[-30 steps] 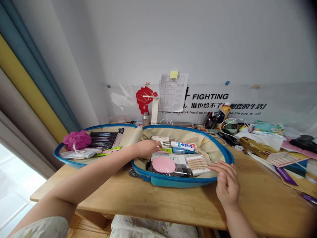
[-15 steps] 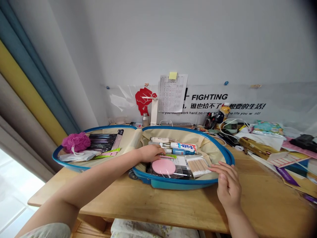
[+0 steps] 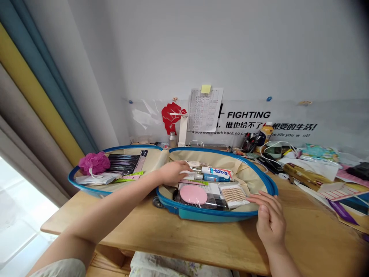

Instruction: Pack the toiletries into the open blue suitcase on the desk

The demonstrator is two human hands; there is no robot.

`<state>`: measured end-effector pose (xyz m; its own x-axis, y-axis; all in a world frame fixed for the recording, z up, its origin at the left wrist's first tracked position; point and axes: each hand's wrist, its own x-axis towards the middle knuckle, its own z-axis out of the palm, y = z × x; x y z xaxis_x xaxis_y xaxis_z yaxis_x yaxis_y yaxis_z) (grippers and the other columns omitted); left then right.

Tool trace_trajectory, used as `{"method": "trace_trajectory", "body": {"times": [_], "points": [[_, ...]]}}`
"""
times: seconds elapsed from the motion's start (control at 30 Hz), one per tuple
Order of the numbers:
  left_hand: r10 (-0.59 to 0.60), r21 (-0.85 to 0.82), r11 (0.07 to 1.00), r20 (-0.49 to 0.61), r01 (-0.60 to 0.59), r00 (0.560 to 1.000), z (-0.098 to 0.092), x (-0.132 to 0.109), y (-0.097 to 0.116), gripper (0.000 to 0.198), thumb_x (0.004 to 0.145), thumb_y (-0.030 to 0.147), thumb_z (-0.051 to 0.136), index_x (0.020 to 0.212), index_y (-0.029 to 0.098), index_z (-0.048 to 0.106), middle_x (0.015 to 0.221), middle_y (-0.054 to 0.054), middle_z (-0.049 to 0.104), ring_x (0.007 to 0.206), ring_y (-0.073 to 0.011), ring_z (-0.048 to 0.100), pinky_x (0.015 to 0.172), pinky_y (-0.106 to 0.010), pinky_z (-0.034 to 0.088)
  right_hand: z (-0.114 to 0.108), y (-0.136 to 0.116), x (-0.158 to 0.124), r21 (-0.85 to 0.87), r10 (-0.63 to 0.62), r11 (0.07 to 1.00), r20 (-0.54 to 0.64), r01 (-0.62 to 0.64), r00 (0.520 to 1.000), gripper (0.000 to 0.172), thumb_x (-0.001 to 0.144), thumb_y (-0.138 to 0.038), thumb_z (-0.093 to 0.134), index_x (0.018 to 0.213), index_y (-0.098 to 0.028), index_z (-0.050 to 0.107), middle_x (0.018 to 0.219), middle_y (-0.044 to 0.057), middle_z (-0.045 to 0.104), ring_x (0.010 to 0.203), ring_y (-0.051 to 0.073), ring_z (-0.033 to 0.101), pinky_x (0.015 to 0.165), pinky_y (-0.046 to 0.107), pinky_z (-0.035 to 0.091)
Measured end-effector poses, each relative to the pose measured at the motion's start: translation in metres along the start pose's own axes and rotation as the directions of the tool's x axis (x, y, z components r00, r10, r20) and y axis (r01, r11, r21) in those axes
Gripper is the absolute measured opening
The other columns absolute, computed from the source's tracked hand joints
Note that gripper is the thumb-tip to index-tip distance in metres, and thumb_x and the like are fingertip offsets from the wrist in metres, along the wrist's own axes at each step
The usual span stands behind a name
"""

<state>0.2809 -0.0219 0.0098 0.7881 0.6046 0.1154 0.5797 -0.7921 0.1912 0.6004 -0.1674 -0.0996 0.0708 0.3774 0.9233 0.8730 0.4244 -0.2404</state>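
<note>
An open blue suitcase point(image 3: 216, 216) with a beige lining lies on the wooden table. My left hand point(image 3: 174, 172) reaches into its right half, fingers curled down by a small clear bottle point(image 3: 198, 176); what they grip is partly hidden. Beside it lie a toothpaste tube point(image 3: 209, 171), a blue tube point(image 3: 217, 178), a pink oval sponge point(image 3: 193, 195) and a pack of cotton swabs point(image 3: 234, 197). My right hand point(image 3: 271, 221) rests over the right front rim, fingers stretched out, fingertips close to the swabs.
The left half holds a purple bath puff point(image 3: 94, 163), a dark packaged set point(image 3: 122, 164) and a white packet point(image 3: 96, 179). On the right are a juice bottle point(image 3: 266, 132), cables, wipes point(image 3: 318, 152) and papers. A poster point(image 3: 248, 115) covers the wall behind.
My left hand has lifted and drawn back slightly from the spot above the sponge, fingers more curled. My right hand stays at the rim. The view has shifted a little left.
</note>
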Motion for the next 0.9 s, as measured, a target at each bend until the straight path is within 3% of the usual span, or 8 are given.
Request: {"method": "trace_trajectory", "body": {"times": [0.07, 0.13, 0.23, 0.4, 0.5, 0.6, 0.7, 0.9], "points": [[-0.063, -0.002, 0.998, -0.088, 0.063, 0.994, -0.021, -0.017, -0.011, 0.042, 0.098, 0.032, 0.036, 0.128, 0.023, 0.064, 0.135, -0.008, 0.061, 0.125, -0.0237, 0.057, 0.107, -0.035, 0.044, 0.000, 0.000, 0.001, -0.001, -0.015, 1.000, 0.000, 0.015, 1.000, 0.037, 0.097, -0.025, 0.036, 0.086, -0.023, 0.071, 0.089, 0.006, 0.073, 0.103, 0.024, 0.064, 0.103, 0.046, 0.038], [-0.196, 0.010, 0.980, -0.129, 0.198, 0.972, -0.041, -0.039, -0.030, 0.046, 0.099, 0.035, 0.028, 0.130, 0.025, 0.061, 0.136, -0.005, 0.061, 0.127, -0.0228, 0.055, 0.108, -0.034, 0.044, 0.000, 0.001, 0.001, 0.003, -0.020, 1.000, 0.003, 0.020, 1.000, 0.037, 0.097, -0.025, 0.036, 0.086, -0.023, 0.071, 0.089, 0.006, 0.073, 0.103, 0.023, 0.064, 0.103, 0.045, 0.038], [-0.450, 0.107, 0.884, -0.070, 0.455, 0.891, -0.058, -0.077, -0.065, 0.049, 0.095, 0.033, 0.026, 0.130, 0.025, 0.060, 0.141, -0.003, 0.058, 0.126, -0.0210, 0.056, 0.107, -0.032, 0.043, 0.000, 0.001, 0.000, 0.004, 0.004, 1.000, 0.010, -0.005, 1.000, 0.037, 0.097, -0.027, 0.036, 0.085, -0.023, 0.071, 0.089, 0.006, 0.073, 0.103, 0.024, 0.064, 0.103, 0.046, 0.038], [-0.643, 0.258, 0.755, 0.111, 0.603, 0.758, -0.048, -0.131, -0.108, 0.037, 0.074, 0.026, 0.051, 0.105, 0.018, 0.070, 0.108, -0.011, 0.074, 0.098, -0.0277, 0.070, 0.087, -0.036, 0.053, 0.001, 0.002, -0.001, 0.008, 0.039, 0.999, 0.007, -0.039, 0.999, 0.037, 0.097, -0.030, 0.037, 0.082, -0.024, 0.071, 0.087, 0.006, 0.073, 0.100, 0.025, 0.065, 0.103, 0.048, 0.039], [-0.688, 0.329, 0.713, 0.162, 0.619, 0.707, -0.036, -0.150, -0.115, 0.042, 0.066, 0.022, 0.059, 0.107, 0.018, 0.069, 0.111, -0.014, 0.073, 0.102, -0.0316, 0.069, 0.087, -0.039, 0.053, 0.001, 0.001, 0.000, 0.008, 0.037, 0.999, 0.000, -0.037, 0.999, 0.037, 0.097, -0.031, 0.037, 0.080, -0.024, 0.070, 0.086, 0.006, 0.073, 0.100, 0.025, 0.065, 0.103, 0.048, 0.039], [-0.695, 0.373, 0.702, 0.175, 0.607, 0.697, -0.027, -0.156, -0.117, 0.050, 0.066, 0.020, 0.062, 0.116, 0.018, 0.065, 0.121, -0.017, 0.068, 0.113, -0.0344, 0.064, 0.093, -0.042, 0.051, 0.001, 0.000, 0.001, 0.010, 0.024, 1.000, -0.004, -0.024, 1.000, 0.038, 0.097, -0.030, 0.036, 0.080, -0.023, 0.070, 0.086, 0.006, 0.072, 0.101, 0.025, 0.065, 0.102, 0.048, 0.039], [-0.682, 0.396, 0.710, 0.181, 0.582, 0.708, -0.021, -0.156, -0.116, 0.045, 0.073, 0.019, 0.058, 0.117, 0.018, 0.063, 0.125, -0.018, 0.066, 0.117, -0.0345, 0.062, 0.098, -0.045, 0.047, 0.001, 0.000, 0.001, 0.015, 0.016, 1.000, -0.007, -0.016, 1.000, 0.036, 0.097, -0.029, 0.037, 0.080, -0.023, 0.069, 0.087, 0.006, 0.073, 0.102, 0.025, 0.065, 0.102, 0.048, 0.039], [-0.679, 0.396, 0.714, 0.187, 0.578, 0.710, -0.017, -0.154, -0.112, 0.030, 0.083, 0.019, 0.049, 0.109, 0.015, 0.064, 0.115, -0.019, 0.070, 0.111, -0.0343, 0.065, 0.093, -0.044, 0.049, 0.001, 0.002, 0.000, 0.011, 0.034, 0.999, -0.008, -0.034, 0.999, 0.038, 0.098, -0.031, 0.037, 0.083, -0.023, 0.071, 0.087, 0.007, 0.073, 0.101, 0.025, 0.065, 0.103, 0.048, 0.039]]}}
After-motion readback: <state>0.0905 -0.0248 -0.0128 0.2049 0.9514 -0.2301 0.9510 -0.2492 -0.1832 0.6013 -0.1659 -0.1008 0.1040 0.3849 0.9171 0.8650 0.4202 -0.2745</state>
